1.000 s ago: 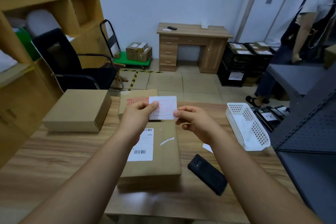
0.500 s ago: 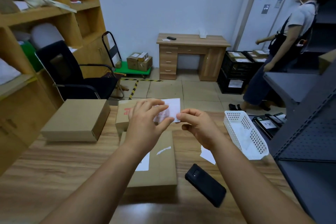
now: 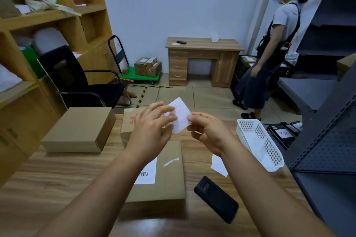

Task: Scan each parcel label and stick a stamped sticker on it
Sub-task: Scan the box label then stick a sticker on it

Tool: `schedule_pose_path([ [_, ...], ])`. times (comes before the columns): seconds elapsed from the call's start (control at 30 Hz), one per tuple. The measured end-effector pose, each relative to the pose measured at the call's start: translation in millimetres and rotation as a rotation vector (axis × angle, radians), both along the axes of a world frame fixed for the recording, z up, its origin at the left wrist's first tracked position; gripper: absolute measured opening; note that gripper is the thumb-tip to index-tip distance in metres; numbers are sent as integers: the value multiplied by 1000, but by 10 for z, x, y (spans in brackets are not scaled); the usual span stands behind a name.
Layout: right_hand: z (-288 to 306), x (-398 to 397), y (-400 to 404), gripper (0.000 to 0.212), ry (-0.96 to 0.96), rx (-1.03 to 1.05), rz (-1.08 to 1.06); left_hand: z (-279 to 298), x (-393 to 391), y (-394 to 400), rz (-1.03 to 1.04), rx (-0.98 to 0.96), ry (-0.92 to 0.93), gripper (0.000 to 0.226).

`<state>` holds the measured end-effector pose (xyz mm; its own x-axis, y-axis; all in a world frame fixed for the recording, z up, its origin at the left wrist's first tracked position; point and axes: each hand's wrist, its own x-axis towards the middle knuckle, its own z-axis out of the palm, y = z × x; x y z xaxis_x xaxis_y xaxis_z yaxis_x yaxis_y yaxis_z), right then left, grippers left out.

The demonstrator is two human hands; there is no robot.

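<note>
1. A wooden table point(image 3: 48, 188) is carrying a black handheld device point(image 3: 216, 199) lying flat at the near right.
2. A flat brown parcel point(image 3: 167, 179) is lying beside it, its white barcode label point(image 3: 147, 174) facing up; the print is too small to read.
3. A white basket point(image 3: 260, 142) is sitting at the right edge.
4. The right hand point(image 3: 209, 133) is pinching a red-stamped sticker point(image 3: 180, 115) above the parcel.
5. The left hand point(image 3: 151, 131) is touching the sticker's left side with straight, spread fingers.
6. A plain box point(image 3: 79, 130) is resting behind on the left.
7. Another person point(image 3: 269, 54) is standing beside a far desk point(image 3: 202, 59).
</note>
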<state>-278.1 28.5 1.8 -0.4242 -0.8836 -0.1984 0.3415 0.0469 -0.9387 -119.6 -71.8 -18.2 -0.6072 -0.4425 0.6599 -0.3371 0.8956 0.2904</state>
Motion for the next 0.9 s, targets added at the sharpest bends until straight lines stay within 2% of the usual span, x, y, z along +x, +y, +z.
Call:
schedule_pose_path([
  [0.13,-37,60,-8,16,-93,-13,6,63,-30,91,32,16,9,30],
  [0.23,-2,107,31,11,-96,-49,43,100,-28,106,62,61,8,34],
  [0.33,46,112,68,6,-88,-57,70,151,-10,102,-5,107,6,29],
  [0.53,84,102,125,7,-25,-74,116,275,21,134,-110,155,-39,24],
  [0.63,85,98,148,14,-10,-99,121,314,27,132,-168,307,-18,25],
  [0.7,80,87,169,6,36,-108,118,322,30,133,-198,370,-12,26],
  [0.73,84,85,180,2,63,-108,124,330,33,138,-198,373,-12,25],
  [0.9,113,102,198,9,136,-137,151,362,52,171,-165,310,8,20],
])
